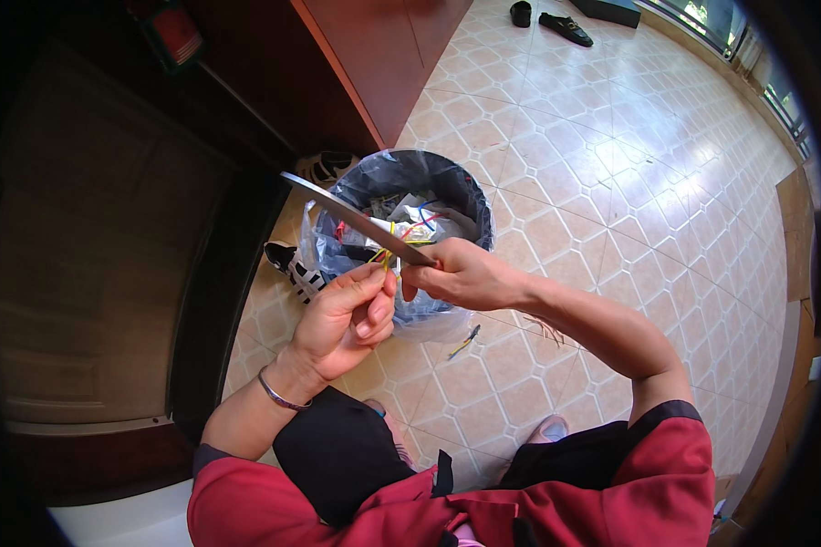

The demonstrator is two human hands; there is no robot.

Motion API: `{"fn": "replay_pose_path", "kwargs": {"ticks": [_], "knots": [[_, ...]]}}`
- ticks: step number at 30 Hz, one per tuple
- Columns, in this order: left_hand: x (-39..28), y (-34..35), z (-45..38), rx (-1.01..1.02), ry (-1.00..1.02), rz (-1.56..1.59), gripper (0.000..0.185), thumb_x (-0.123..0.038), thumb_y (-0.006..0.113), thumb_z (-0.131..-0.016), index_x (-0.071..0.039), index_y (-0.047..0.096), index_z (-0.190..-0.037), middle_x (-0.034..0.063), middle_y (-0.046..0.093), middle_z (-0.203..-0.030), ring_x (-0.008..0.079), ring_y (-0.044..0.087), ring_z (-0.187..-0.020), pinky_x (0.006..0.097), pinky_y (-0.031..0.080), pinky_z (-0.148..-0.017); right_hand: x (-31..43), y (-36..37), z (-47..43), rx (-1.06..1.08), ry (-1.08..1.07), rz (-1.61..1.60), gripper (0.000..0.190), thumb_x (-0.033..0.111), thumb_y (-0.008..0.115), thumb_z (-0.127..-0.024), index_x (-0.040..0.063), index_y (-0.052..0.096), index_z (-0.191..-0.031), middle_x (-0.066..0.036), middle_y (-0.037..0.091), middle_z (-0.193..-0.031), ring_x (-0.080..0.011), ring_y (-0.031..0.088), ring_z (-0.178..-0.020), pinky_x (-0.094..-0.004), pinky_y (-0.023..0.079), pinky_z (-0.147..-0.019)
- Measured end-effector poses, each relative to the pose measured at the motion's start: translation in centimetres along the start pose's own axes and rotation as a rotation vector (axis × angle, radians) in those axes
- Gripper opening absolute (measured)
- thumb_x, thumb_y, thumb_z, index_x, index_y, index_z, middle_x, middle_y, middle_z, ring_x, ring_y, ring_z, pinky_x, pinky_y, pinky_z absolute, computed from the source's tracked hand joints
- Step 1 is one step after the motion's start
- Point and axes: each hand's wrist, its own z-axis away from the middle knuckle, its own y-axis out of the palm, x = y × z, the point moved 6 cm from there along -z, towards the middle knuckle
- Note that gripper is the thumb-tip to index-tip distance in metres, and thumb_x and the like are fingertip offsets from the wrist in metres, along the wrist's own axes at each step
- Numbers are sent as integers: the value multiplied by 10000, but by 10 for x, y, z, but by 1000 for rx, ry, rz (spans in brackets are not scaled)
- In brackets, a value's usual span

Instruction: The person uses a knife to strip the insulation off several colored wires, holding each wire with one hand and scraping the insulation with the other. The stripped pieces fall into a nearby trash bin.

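Note:
In my right hand [462, 275] I grip a knife [359, 220] by its handle, most of which is hidden by the fingers. Its long metal blade slants up and to the left across a trash bin [480, 195] lined with a clear plastic bag. My left hand [356, 308] pinches thin yellow wire [386, 258] between thumb and fingers, just below the blade. Whether blade and wire touch, I cannot tell. Red, blue and yellow strands, with crumpled white plastic [417, 217], lie inside the bin under my hands.
A striped sneaker [297, 272] stands left of the bin by a dark door frame [209, 314]. A reddish-brown cabinet [376, 61] rises behind. Wire scraps [464, 343] lie on the tiled floor [561, 219]. Black shoes [566, 29] are far off at the top.

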Motion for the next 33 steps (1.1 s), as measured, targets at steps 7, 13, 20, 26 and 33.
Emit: {"fn": "replay_pose_path", "kwargs": {"ticks": [7,13,20,26,33], "knots": [[5,1,-2,16,-3,-248,174,-189,465,-909,-37,525,-848,13,530,-625,52,446,-475,168,355,-453,-12,-10,-7,-152,139,-451,283,308,536,-854,35,562,-788,26,346,-469,-60,325,-347,-230,232,-257],[4,4,-2,-9,48,-229,160,-192,470,-909,-52,536,-869,21,559,-680,53,485,-523,160,365,-484,-15,-7,-9,-60,193,-623,253,270,534,-858,46,532,-742,-23,399,-483,-97,417,-400,-289,334,-338],[1,-9,-3,-20,97,-143,116,-166,510,-887,-54,527,-912,42,569,-715,75,495,-560,182,376,-510,14,4,10,-436,-314,775,207,143,631,-681,38,498,-801,-145,581,-671,-320,588,-626,-400,472,-542],[2,-6,-1,19,92,-69,77,-122,510,-878,-49,515,-899,50,529,-687,84,451,-554,207,349,-517,14,7,7,-456,-329,931,211,178,640,-700,41,488,-756,-121,576,-617,-275,591,-553,-362,465,-479],[2,-4,3,-44,46,-2,132,-129,450,-894,-4,482,-864,40,472,-640,73,364,-479,202,286,-468,14,4,5,-590,-375,1102,220,228,606,-735,51,482,-691,-96,549,-528,-214,580,-459,-311,449,-397]]}}
